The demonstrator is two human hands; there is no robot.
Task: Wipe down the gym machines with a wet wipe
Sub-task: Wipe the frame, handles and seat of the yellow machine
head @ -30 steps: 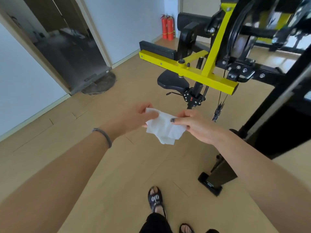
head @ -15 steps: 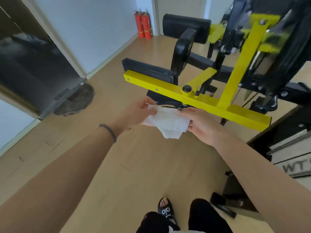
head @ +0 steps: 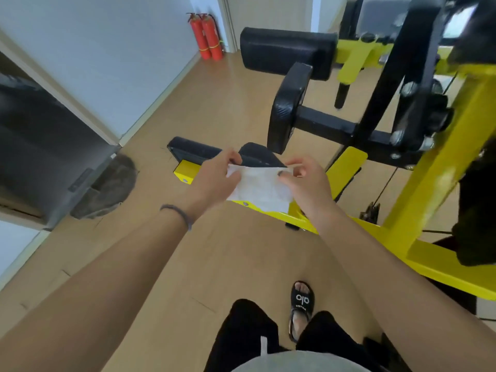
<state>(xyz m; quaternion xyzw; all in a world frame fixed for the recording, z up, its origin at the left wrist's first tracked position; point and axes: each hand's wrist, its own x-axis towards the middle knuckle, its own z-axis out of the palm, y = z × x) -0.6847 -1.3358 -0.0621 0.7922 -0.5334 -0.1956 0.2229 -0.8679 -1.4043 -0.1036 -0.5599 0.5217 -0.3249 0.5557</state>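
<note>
A white wet wipe (head: 259, 187) is stretched between both hands above the yellow bar (head: 440, 267) of the gym machine. My left hand (head: 212, 181) pinches its upper left corner. My right hand (head: 304, 181) pinches its upper right edge between thumb and fingers. The wipe hangs down over the bar's middle and hides that stretch of it. The bar's left end (head: 186, 171) shows beside my left hand. Black pads (head: 288, 52) and a round black roller (head: 288, 108) of the machine sit just behind the hands.
Two red fire extinguishers (head: 206, 36) stand in the far corner by the white wall. A dark doorway with a grey mat (head: 107, 186) lies at the left. The machine's black and yellow frame (head: 418, 103) fills the right side. My sandalled foot (head: 302, 304) stands on the wooden floor.
I have stepped closer to the machine and it now fills more of the view. Both hands have pulled the crumpled wipe out flat and raised it over the yellow bar.
</note>
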